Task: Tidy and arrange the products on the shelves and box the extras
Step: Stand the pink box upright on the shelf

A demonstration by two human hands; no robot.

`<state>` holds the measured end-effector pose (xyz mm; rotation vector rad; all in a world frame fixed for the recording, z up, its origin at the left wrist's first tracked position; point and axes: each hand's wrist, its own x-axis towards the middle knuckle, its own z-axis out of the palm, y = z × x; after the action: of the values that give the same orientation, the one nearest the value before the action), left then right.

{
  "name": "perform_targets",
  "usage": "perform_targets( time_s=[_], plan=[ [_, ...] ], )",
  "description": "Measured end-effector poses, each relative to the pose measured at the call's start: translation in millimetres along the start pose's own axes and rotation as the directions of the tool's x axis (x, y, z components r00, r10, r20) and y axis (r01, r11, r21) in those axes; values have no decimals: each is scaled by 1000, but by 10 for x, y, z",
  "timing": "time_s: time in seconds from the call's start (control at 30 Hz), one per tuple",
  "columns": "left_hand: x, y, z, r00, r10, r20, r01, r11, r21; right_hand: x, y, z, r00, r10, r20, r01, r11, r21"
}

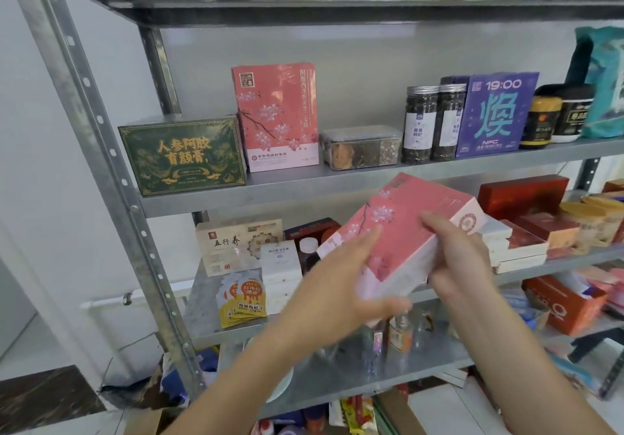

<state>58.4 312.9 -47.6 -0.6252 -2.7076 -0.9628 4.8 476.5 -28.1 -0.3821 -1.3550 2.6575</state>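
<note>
I hold a pink box with white blossoms [405, 232] tilted in front of the middle shelf. My left hand [344, 286] grips its lower left corner from below, and my right hand [456, 255] clasps its right side. A matching pink blossom box [277, 117] stands upright on the upper shelf [304, 184], between a dark green box with gold letters [182, 157] and a clear plastic tub [361, 147].
Further right on the upper shelf stand two dark jars [432, 123], a purple box [496, 113], black tubs [557, 113] and a teal bag [604, 80]. The middle shelf holds a cream box [236, 245], yellow sachets [243, 296] and red boxes [526, 198]. A steel upright [111, 171] stands at left.
</note>
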Motion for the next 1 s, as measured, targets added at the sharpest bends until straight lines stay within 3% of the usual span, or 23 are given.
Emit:
perform_targets(
  time_s=[0.03,0.1,0.17,0.23,0.27,0.3,0.37,0.47,0.53,0.67,0.8,0.9,1.0],
  plan=[
    [31,32,135,999,-22,35,14,978,210,-38,15,54,1000,-17,-17,18,999,38],
    [86,81,340,990,-55,-130,115,848,517,-110,30,141,1000,-3,-22,5,994,107],
    [102,160,344,971,-29,-239,162,813,559,-191,31,192,1000,-11,17,8,991,133],
    [114,61,326,916,94,-389,113,872,476,-271,3,198,987,-80,138,61,989,137],
    [116,-6,269,876,71,-476,96,943,317,-289,-19,172,962,-125,241,106,990,92],
    [125,-14,157,854,-45,-519,105,991,88,-303,-50,132,925,-157,347,165,986,6],
    [174,-151,25,859,-253,-445,109,940,-323,-259,-135,45,855,-193,482,332,917,-222],
    [172,-283,-126,890,-255,-378,35,865,-501,30,-289,-6,836,-327,441,542,621,-566],
    [151,-304,-183,918,-244,-312,10,801,-598,230,-422,3,761,-327,560,647,454,-613],
    [130,-388,-268,937,-245,-249,9,728,-686,461,-741,110,631,-129,765,730,435,-528],
    [79,-491,-325,946,-248,-210,26,701,-713,567,-754,301,603,-136,786,737,472,-484],
    [63,-567,-430,931,-254,-261,60,814,-578,608,-648,444,573,-214,791,768,479,-426],
    [89,-546,-627,888,-244,-390,47,892,-450,636,-523,601,551,-251,795,811,386,-440]
  ],
)
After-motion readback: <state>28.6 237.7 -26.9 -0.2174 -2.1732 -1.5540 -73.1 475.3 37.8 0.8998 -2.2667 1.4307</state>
